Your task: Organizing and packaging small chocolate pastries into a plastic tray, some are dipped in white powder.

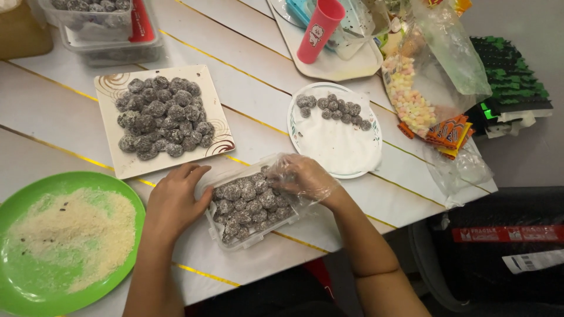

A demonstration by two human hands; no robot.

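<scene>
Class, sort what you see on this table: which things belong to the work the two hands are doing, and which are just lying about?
In use:
- clear plastic box of dark coated balls
- bare left hand, steadying the box
- gloved right hand, over the balls

Lying about:
- square white plate of similar balls
- round white plate
- green plate of crumbs
- red plastic cup
- bag of pastel marshmallows
</scene>
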